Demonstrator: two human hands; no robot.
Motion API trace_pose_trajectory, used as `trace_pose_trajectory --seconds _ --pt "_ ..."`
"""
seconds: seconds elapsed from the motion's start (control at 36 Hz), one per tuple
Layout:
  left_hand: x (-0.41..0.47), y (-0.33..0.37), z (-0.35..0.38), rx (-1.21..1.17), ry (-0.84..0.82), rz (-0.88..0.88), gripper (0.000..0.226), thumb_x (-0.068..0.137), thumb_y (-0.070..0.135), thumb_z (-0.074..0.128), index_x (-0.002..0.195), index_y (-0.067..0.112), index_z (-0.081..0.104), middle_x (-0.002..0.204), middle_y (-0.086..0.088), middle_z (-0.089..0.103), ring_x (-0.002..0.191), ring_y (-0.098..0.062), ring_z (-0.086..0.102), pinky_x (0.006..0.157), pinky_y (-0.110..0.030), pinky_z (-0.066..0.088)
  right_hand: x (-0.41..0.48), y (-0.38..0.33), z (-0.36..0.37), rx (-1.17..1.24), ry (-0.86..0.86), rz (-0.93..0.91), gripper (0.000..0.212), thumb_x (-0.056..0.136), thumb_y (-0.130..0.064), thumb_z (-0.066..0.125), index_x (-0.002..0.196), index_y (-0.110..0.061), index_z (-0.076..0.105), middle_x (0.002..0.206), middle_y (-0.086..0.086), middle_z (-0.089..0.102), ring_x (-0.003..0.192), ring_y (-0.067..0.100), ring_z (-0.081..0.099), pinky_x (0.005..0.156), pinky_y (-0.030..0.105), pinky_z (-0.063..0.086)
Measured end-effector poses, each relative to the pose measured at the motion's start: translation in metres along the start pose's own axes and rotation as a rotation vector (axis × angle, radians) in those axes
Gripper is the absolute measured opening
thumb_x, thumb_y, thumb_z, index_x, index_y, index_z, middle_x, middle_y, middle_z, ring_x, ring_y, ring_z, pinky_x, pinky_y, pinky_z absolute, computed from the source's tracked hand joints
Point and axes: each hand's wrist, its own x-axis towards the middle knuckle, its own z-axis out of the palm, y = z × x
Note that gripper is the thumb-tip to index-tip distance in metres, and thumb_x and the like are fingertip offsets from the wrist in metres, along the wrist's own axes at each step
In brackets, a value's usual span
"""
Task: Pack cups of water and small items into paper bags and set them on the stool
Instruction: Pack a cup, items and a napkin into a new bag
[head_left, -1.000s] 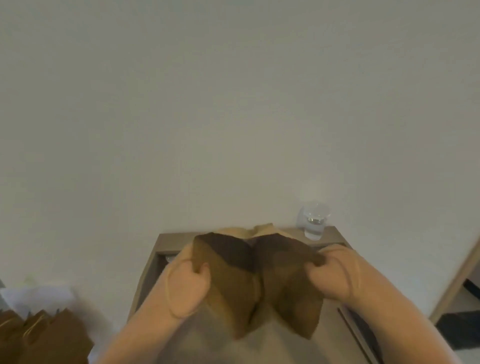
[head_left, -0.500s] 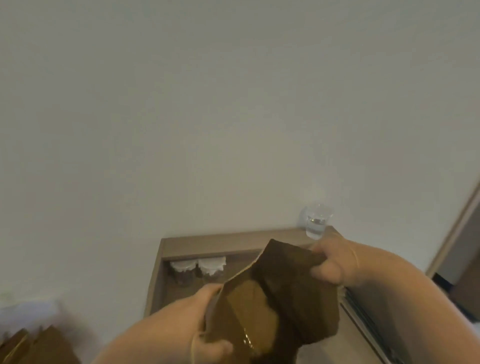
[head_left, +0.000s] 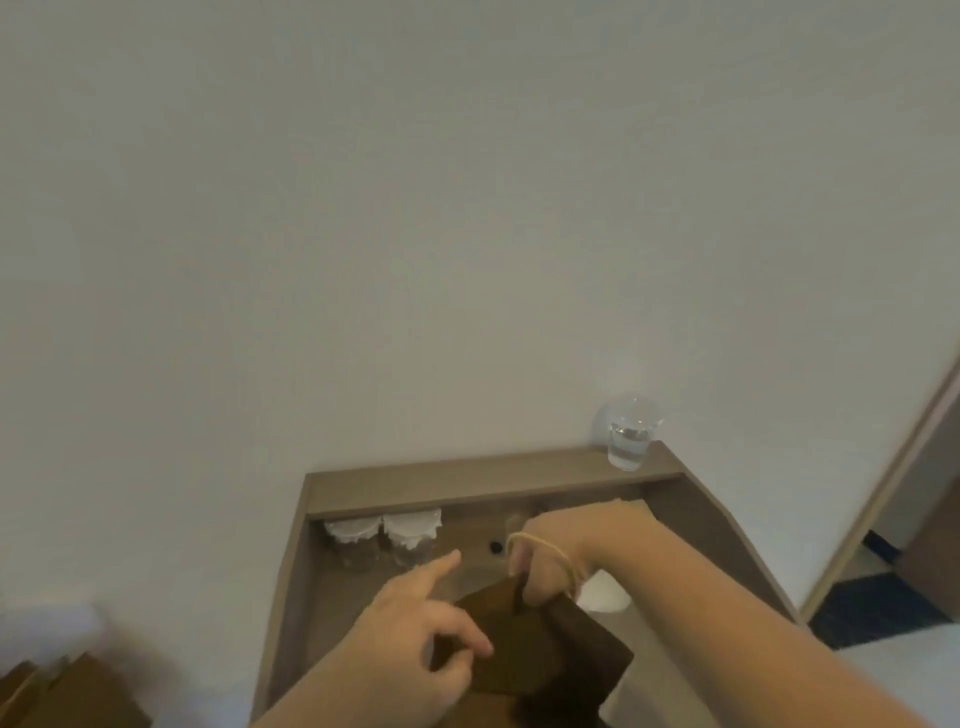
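A brown paper bag (head_left: 550, 649) stands open low on the wooden desk (head_left: 332, 582). My right hand (head_left: 545, 556) pinches the bag's far rim, with its pale cord handle looped over the wrist. My left hand (head_left: 421, 623) holds the bag's near left edge with thumb and fingers, the index finger pointing away. A clear plastic cup of water (head_left: 629, 437) stands on the desk's raised back ledge at the right, apart from both hands. Two small jars with white cloth covers (head_left: 384, 535) sit under the ledge at the left.
A white object (head_left: 602, 597) lies on the desk just right of the bag. More brown paper bags (head_left: 67, 696) are at the bottom left, off the desk. The wall rises directly behind the ledge. A door frame (head_left: 883, 493) runs along the right.
The bag came down from in front of my view onto the desk. My right hand moved to its far rim, my left hand to its near edge. The view tilted down.
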Motion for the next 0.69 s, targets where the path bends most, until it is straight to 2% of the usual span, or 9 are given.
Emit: trace_pose_trajectory --seconds 0.14,0.19,0.28,0.33,0.42,0.53,0.58,0.64,0.69 --pt "0.034 -0.032 0.033 0.084 -0.009 0.030 0.026 0.080 0.057 0.065 0.105 0.066 0.067 0.162 0.033 0.015 0.136 0.023 0.034 0.115 -0.008 0.025 0.033 0.019 0.000 -0.030 0.036 -0.110 0.021 0.097 -0.035 0.069 0.112 -0.022 0.074 0.109 0.005 0.071 0.101 0.026 0.071 0.084 0.037 0.060" --pt "0.046 -0.045 0.041 0.108 0.012 0.032 0.040 0.081 0.058 0.066 0.112 0.080 0.052 0.162 0.026 0.016 0.143 0.023 0.021 0.117 -0.007 0.017 0.040 0.033 -0.005 0.092 0.018 -0.183 0.020 0.091 -0.047 0.075 0.103 -0.031 0.076 0.108 -0.003 0.072 0.098 0.021 0.070 0.079 0.033 0.056" --pt "0.062 -0.051 0.047 0.103 0.040 -0.042 0.058 0.094 0.052 0.062 0.122 0.088 0.028 0.155 0.036 0.002 0.149 0.017 0.005 0.122 -0.009 0.007 0.023 0.066 -0.021 0.319 0.046 -0.264 0.027 0.093 -0.056 0.071 0.114 -0.041 0.074 0.116 -0.005 0.074 0.100 0.012 0.070 0.093 0.034 0.059" --pt "0.066 -0.043 0.045 0.131 0.038 -0.098 0.061 0.084 0.072 0.059 0.126 0.088 0.018 0.150 0.040 -0.006 0.144 0.020 0.007 0.119 -0.008 0.009 0.003 0.093 -0.037 0.427 0.189 -0.278 0.030 0.099 -0.059 0.062 0.119 -0.039 0.072 0.108 -0.008 0.076 0.094 0.005 0.071 0.092 0.029 0.059" --pt "0.065 -0.026 0.042 0.171 0.017 -0.161 0.084 0.058 0.090 0.067 0.132 0.073 0.030 0.147 0.041 -0.009 0.137 0.021 0.016 0.116 -0.009 0.018 -0.012 0.138 -0.068 0.562 0.566 -0.214 0.019 0.103 -0.049 0.060 0.102 -0.036 0.074 0.090 -0.012 0.076 0.082 0.002 0.072 0.081 0.024 0.054" --pt "0.068 -0.012 0.042 0.141 0.079 -0.221 0.107 0.041 0.105 0.060 0.135 0.070 0.019 0.141 0.047 -0.013 0.132 0.023 0.015 0.113 -0.007 0.018 0.002 0.202 -0.111 0.546 1.048 0.021 0.014 0.097 -0.039 0.062 0.101 -0.029 0.071 0.102 -0.005 0.072 0.099 0.020 0.069 0.082 0.033 0.052" --pt "0.071 -0.006 0.040 0.113 0.087 -0.241 0.114 0.037 0.107 0.057 0.137 0.069 0.017 0.137 0.051 -0.018 0.126 0.030 0.011 0.104 -0.001 0.014 0.014 0.228 -0.130 0.468 1.059 0.220 0.045 0.092 -0.056 0.066 0.126 -0.027 0.063 0.128 0.003 0.063 0.113 0.028 0.064 0.089 0.037 0.050" --pt "0.072 -0.003 0.039 0.089 0.106 -0.270 0.116 0.034 0.109 0.053 0.136 0.071 0.015 0.136 0.053 -0.020 0.118 0.039 -0.002 0.101 0.002 0.011 0.027 0.243 -0.140 0.395 0.896 0.405 0.093 0.080 -0.078 0.067 0.151 -0.022 0.044 0.150 0.014 0.046 0.133 0.039 0.053 0.104 0.050 0.049" --pt "0.074 -0.002 0.038 0.085 0.093 -0.290 0.117 0.032 0.110 0.052 0.136 0.071 0.015 0.136 0.052 -0.019 0.116 0.042 -0.010 0.099 0.007 0.007 0.040 0.250 -0.143 0.382 0.740 0.451 0.121 0.069 -0.090 0.066 0.159 -0.016 0.033 0.159 0.016 0.040 0.142 0.041 0.045 0.110 0.054 0.044"
